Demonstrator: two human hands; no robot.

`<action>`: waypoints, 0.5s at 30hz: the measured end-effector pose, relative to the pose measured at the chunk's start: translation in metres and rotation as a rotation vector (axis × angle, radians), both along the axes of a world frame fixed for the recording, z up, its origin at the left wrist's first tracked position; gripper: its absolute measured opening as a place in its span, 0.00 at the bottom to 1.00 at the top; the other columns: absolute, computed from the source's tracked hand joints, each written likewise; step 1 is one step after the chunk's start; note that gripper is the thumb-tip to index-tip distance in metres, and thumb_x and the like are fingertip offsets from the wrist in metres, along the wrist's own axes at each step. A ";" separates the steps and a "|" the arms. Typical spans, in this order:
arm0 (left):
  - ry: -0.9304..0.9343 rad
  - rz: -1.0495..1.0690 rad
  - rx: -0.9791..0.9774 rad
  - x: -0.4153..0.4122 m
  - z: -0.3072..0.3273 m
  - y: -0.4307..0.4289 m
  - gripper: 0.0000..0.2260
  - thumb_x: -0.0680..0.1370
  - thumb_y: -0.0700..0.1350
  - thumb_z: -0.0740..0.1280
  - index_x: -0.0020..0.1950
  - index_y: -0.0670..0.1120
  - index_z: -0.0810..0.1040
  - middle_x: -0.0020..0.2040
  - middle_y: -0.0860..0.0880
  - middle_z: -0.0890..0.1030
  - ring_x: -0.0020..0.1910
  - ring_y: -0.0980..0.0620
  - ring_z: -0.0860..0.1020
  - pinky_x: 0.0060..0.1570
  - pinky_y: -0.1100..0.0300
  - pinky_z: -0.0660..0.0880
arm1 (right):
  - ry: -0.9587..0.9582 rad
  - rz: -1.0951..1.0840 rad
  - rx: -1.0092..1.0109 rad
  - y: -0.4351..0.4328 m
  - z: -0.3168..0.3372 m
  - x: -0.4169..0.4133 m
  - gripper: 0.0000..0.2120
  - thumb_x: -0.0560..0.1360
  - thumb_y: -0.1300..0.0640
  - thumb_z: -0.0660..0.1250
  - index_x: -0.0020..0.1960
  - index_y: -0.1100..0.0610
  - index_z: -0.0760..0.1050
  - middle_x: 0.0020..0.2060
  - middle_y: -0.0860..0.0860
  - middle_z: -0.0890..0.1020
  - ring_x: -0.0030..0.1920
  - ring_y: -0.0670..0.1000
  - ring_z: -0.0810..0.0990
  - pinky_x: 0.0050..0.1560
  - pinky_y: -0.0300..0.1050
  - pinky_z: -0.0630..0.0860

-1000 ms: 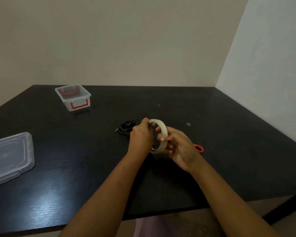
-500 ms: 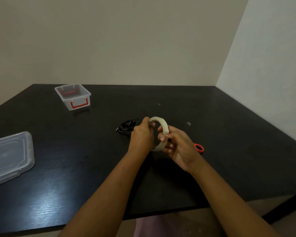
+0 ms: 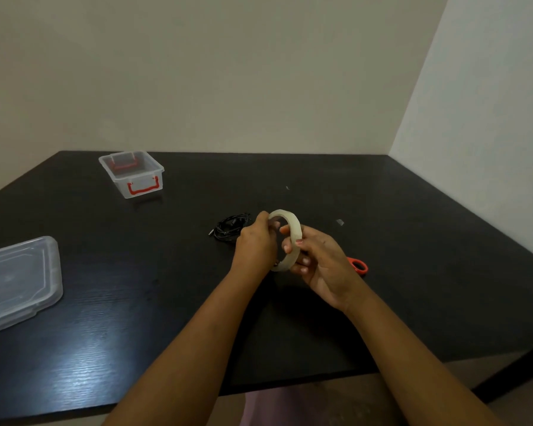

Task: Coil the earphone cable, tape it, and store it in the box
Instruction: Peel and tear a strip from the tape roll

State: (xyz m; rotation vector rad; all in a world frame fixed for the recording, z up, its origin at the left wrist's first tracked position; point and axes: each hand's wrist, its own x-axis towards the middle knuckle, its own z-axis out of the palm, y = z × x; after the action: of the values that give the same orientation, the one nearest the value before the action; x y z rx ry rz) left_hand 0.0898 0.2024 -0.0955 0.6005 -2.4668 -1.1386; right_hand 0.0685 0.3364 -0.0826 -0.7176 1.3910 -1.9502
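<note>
Both hands (image 3: 256, 244) grip tape roll (image 3: 291, 238) (coiled earphones (image 3: 230, 227) behind).

Bare forearms (image 3: 197, 348), pale pink garment (image 3: 268, 407)

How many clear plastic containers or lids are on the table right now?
2: the open red-handled box, far left, and a flat lid at the near-left edge, partly out of frame.

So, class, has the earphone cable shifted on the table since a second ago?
No. The earphone cable keeps its place relative to the clear box behind it.
</note>
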 end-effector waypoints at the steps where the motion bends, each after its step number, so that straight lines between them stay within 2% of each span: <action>1: -0.005 0.002 0.024 0.000 0.000 -0.001 0.09 0.81 0.48 0.55 0.57 0.47 0.71 0.46 0.45 0.77 0.44 0.48 0.78 0.46 0.48 0.79 | 0.005 0.006 0.002 0.000 0.000 0.000 0.15 0.79 0.67 0.52 0.56 0.61 0.76 0.36 0.51 0.78 0.29 0.43 0.67 0.29 0.34 0.66; 5: -0.020 0.006 0.094 -0.002 0.000 -0.005 0.09 0.82 0.48 0.55 0.57 0.46 0.71 0.48 0.45 0.76 0.45 0.47 0.77 0.47 0.49 0.78 | 0.045 0.002 0.023 -0.001 -0.002 0.000 0.17 0.78 0.70 0.53 0.57 0.61 0.77 0.40 0.52 0.80 0.33 0.44 0.70 0.32 0.35 0.68; 7: -0.026 0.013 0.091 -0.003 -0.001 -0.005 0.09 0.82 0.48 0.56 0.57 0.46 0.71 0.48 0.45 0.75 0.46 0.47 0.77 0.46 0.50 0.77 | 0.043 0.001 0.024 -0.001 -0.002 0.000 0.17 0.78 0.70 0.52 0.55 0.60 0.77 0.39 0.51 0.79 0.32 0.43 0.70 0.32 0.35 0.68; 11: -0.014 0.020 0.052 -0.003 -0.002 -0.003 0.10 0.81 0.49 0.56 0.57 0.45 0.71 0.49 0.43 0.77 0.48 0.44 0.78 0.50 0.47 0.77 | 0.044 -0.002 0.009 -0.001 -0.002 0.002 0.14 0.79 0.66 0.52 0.53 0.60 0.76 0.35 0.50 0.77 0.29 0.43 0.67 0.32 0.35 0.67; 15: 0.006 0.027 0.039 -0.004 -0.004 0.000 0.09 0.81 0.49 0.56 0.58 0.47 0.71 0.46 0.45 0.76 0.46 0.46 0.78 0.47 0.47 0.78 | 0.049 -0.035 0.031 0.000 0.001 0.002 0.13 0.80 0.64 0.51 0.48 0.60 0.75 0.32 0.50 0.76 0.27 0.43 0.65 0.30 0.35 0.67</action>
State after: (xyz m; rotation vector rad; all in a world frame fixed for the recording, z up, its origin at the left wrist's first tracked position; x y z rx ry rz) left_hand 0.0858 0.2022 -0.0993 0.6392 -2.4287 -1.1792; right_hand 0.0709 0.3362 -0.0816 -0.7352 1.4691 -1.9455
